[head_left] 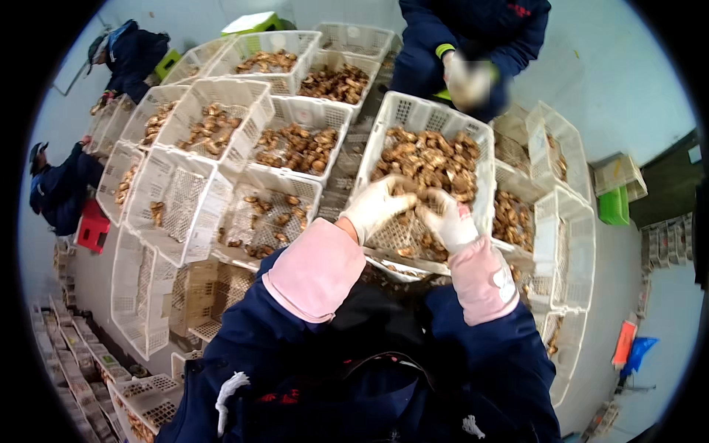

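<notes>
A white basket (486, 184) stands in front of me, with brown mushrooms (428, 159) heaped in its far part. Part of its slotted floor shows near me. My left hand (377, 207) and my right hand (448, 218), both in white gloves with pink cuffs, meet over the basket. Their fingers are bent inward, and the fingertips come close together. Something small and brown shows between them, but it blends with the mushrooms behind it. I cannot make out clearly what either hand holds.
White baskets of mushrooms (295, 148) stand stacked to the left, and more baskets (513, 218) line the right side. Across from me sits a person in dark blue (473, 37). Two more people work at far left, by a red stool (94, 226).
</notes>
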### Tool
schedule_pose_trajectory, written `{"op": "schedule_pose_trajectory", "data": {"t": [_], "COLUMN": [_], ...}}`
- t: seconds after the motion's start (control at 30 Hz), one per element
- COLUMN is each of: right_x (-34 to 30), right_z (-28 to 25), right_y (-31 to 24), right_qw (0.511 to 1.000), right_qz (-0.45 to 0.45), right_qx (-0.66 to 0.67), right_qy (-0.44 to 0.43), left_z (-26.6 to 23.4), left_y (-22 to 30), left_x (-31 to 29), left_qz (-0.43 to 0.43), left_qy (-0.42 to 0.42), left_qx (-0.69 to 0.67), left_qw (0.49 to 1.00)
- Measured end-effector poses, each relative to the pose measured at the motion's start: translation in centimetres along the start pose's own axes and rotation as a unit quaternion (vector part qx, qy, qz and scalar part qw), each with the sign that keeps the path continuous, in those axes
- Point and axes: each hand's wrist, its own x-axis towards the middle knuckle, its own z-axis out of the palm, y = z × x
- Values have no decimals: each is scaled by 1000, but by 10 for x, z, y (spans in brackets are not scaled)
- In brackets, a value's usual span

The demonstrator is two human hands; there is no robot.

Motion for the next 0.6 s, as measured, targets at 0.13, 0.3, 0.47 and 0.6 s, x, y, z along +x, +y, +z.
{"op": "schedule_pose_trajectory", "data": {"t": [0.13, 0.3, 0.47, 0.6], "right_x": [-1, -5, 8, 11], "right_z": [1, 5, 6, 17], "right_y": [39, 47, 56, 40], "right_qw": [971, 960, 938, 933], "right_qz": [53, 25, 7, 5], "right_qx": [-157, -233, -280, -288], "right_qy": [-170, -153, -206, -214], "left_z": [-42, -147, -203, -115], "left_y": [41, 127, 133, 78], "left_x": [-2, 33, 51, 13], "left_qz": [-236, -145, 120, 22], "left_qy": [-138, 270, 367, 237], "left_qx": [140, -30, -259, -394], "left_qw": [952, 951, 885, 888]}}
